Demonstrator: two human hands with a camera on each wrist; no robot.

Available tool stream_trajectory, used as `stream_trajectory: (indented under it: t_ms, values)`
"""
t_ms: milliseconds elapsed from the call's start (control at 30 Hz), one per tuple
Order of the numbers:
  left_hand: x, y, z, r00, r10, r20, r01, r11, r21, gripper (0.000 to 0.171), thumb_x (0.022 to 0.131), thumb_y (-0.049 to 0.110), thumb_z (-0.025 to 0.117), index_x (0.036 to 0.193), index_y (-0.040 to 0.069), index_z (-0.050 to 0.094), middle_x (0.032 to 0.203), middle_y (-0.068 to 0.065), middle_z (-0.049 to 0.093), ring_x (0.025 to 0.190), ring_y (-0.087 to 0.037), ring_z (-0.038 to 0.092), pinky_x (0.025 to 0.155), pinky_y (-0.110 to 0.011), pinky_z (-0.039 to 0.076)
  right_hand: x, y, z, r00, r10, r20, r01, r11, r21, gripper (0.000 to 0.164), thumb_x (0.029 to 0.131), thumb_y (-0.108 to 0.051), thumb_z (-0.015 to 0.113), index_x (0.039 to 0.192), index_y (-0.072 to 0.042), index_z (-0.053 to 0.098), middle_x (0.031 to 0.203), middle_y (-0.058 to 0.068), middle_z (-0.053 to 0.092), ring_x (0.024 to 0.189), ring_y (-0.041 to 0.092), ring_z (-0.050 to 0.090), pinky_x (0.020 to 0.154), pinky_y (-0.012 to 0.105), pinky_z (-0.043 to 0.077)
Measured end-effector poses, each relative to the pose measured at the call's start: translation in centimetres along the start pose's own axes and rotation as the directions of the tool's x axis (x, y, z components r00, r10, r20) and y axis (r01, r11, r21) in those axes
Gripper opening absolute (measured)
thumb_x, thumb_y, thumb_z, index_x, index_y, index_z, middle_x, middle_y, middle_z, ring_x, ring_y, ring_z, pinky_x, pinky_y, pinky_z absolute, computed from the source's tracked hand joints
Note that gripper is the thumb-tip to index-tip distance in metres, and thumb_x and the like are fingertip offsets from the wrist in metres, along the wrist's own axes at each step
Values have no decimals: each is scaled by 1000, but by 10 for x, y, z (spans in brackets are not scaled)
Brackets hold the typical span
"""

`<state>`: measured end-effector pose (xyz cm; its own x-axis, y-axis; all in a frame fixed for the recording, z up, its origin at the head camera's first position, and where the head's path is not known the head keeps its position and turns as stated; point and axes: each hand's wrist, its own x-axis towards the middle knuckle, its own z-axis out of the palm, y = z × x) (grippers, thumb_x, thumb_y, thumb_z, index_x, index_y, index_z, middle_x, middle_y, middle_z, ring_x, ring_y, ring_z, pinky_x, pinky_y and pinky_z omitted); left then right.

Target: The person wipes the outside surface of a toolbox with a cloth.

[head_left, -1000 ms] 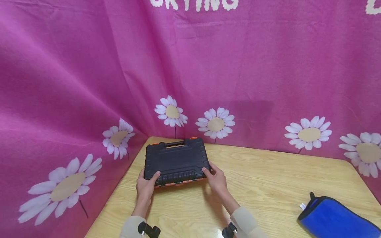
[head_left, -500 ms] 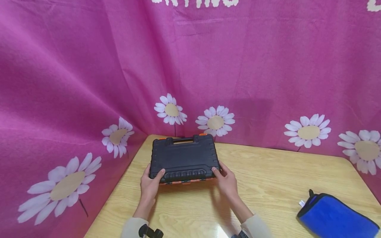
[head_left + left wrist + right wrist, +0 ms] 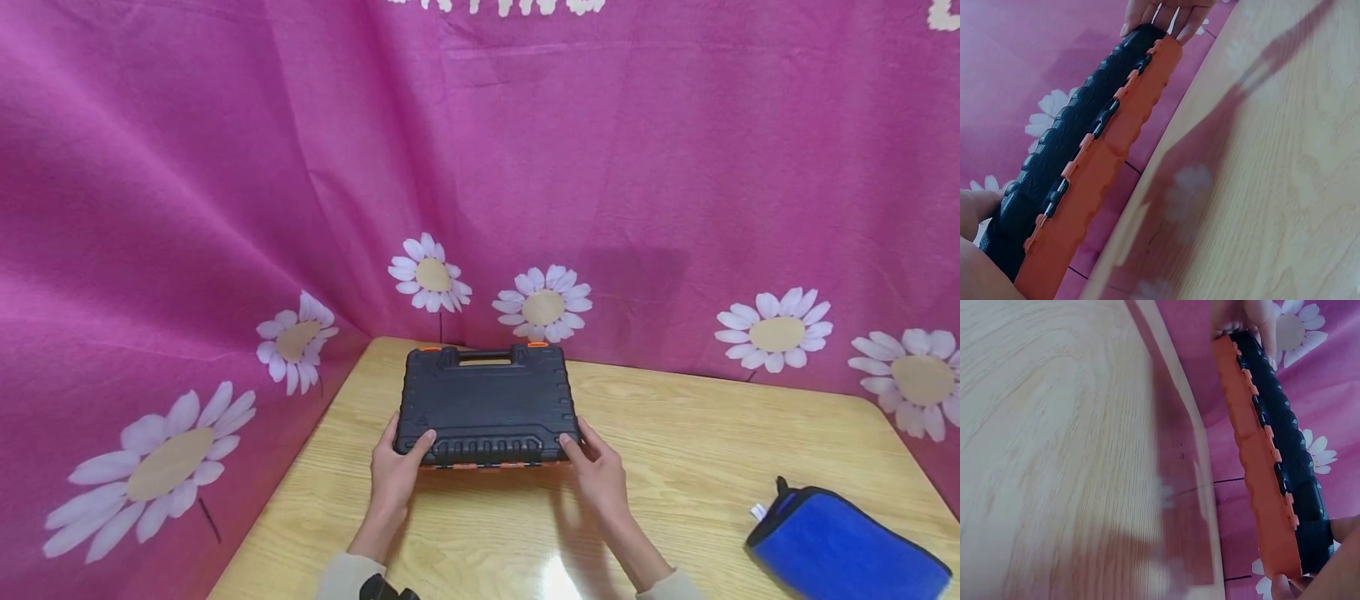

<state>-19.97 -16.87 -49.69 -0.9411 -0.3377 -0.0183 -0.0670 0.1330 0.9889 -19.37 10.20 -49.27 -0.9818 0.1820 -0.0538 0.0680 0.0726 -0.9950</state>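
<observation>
A black plastic tool case with an orange underside is held between both hands, its carry handle facing the back of the table. On its near left corner my left hand grips, thumb on the black top and fingers around the side. My right hand holds the near right corner in the same way. In the left wrist view the hinged edge of the case runs between the hands, above its shadow on the wood. The right wrist view shows that orange and black edge of the case from the other end.
A blue zipped pouch with black trim lies at the front right of the wooden table. Behind and to the left hangs a magenta cloth printed with white flowers, close to the table's edges.
Both hands have carried the tool case to the right. It was angled at first and now sits squarer to the back edge. The blue pouch has stayed in place.
</observation>
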Motion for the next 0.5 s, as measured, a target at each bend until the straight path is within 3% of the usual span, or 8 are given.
stream_trajectory:
  t_ms: [267,500]
  values:
    - [-4,0,5,995,22,99,-21,1000,-10,84,91,23,75,156,0,27,156,-24,32,144,-38,30,113,-52,31,-10,1,-16,999,46,-1,-46,999,-11,60,102,-20,60,154,-2,35,155,18,36,139,30,39,102,32,42]
    - [-8,0,13,988,19,156,-12,999,-43,82,92,22,74,156,0,27,156,-24,33,143,-38,31,113,-51,31,-16,4,-31,997,64,-33,-65,997,-47,63,101,-24,62,154,-2,35,154,19,38,138,30,40,105,35,39]
